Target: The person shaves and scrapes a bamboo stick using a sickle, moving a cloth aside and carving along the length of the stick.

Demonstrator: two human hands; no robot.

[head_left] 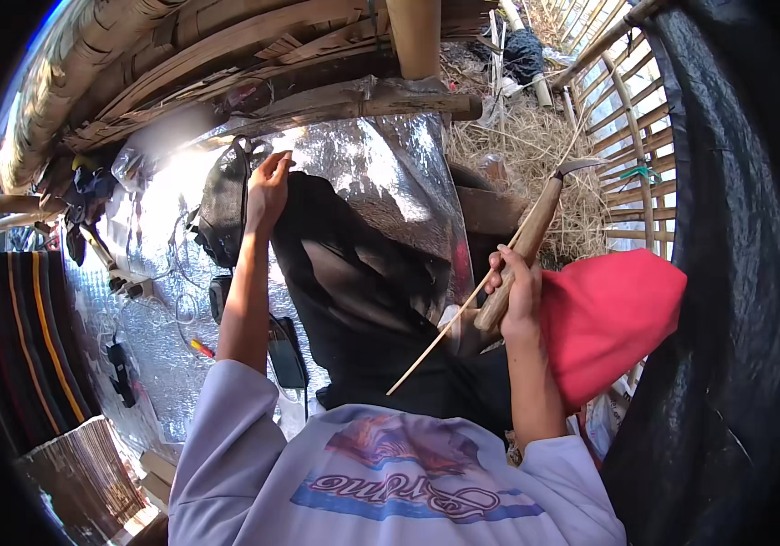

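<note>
My right hand (519, 289) is wrapped round the thick wooden handle (540, 223) of a curved-blade knife. Its short hooked blade (579, 166) points up and to the right. A thin pale bamboo strip (435, 343) runs slantwise along the handle, passing by the same fingers. Raised above my knee, my left hand (268, 187) has its fingers curled together; whatever they hold, if anything, is too small to make out. Behind that hand lies a black bag (222, 205). Dark trousers (363, 300) cover my bent legs.
Silver foil sheeting (167, 328) covers the floor, with a phone (287, 355), cables and a red-yellow tool (201, 348) on it. Red cloth (613, 318) lies beside my right forearm. Dry straw (536, 155), a bamboo lattice (636, 173) and black plastic sheeting (727, 300) are at right.
</note>
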